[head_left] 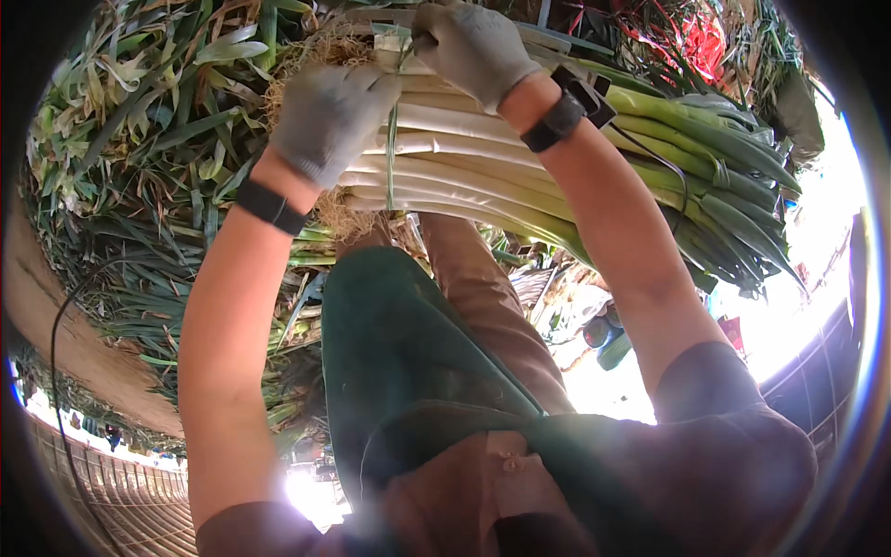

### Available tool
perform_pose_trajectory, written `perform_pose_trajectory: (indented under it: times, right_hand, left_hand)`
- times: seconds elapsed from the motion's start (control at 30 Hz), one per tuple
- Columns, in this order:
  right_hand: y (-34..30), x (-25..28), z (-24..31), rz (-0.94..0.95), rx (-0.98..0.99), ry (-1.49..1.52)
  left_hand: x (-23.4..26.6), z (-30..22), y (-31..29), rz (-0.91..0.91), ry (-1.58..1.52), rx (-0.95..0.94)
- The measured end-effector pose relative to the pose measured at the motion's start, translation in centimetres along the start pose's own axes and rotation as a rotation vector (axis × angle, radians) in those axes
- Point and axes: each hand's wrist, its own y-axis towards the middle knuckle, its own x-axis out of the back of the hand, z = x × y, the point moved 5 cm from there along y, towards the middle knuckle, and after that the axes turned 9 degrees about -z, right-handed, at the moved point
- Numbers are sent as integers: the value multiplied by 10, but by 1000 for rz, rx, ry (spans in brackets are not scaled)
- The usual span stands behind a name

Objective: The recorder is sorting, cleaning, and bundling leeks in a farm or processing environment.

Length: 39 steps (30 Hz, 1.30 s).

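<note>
Leaf pile [130,158] fills background at left. Left hand [334,121]: gloved, fingers curled over root end of leeks [473,153], tips beside green tie [392,158]; grip on tie cannot be told. Tie crosses white shanks, presumably keeping bundle together. Right hand [473,54]: gloved, fingers curled near tie's upper end, contents hidden. Leeks lie crosswise, green tops fanning right, apparently unbound.

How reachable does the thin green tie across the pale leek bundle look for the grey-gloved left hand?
Probably yes: the left hand is close beside the green tie, with nothing visible between them.
</note>
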Motion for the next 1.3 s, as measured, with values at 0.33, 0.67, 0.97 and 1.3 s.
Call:
perform_pose_trajectory:
  times: [0.33, 0.67, 0.97, 1.3]
  right_hand:
    - [-65, 3, 82, -102, 132, 102]
    - [-70, -17, 87, -245, 198, 101]
    - [-78, 6, 92, -189, 12, 138]
    - [-185, 8, 88, 202, -38, 91]
  left_hand:
    - [12, 2, -49, 137, 38, 116]
    - [-1, -2, -58, -20, 172, 9]
    - [3, 8, -38, 96, -2, 112]
    - [-2, 2, -44, 69, 14, 350]
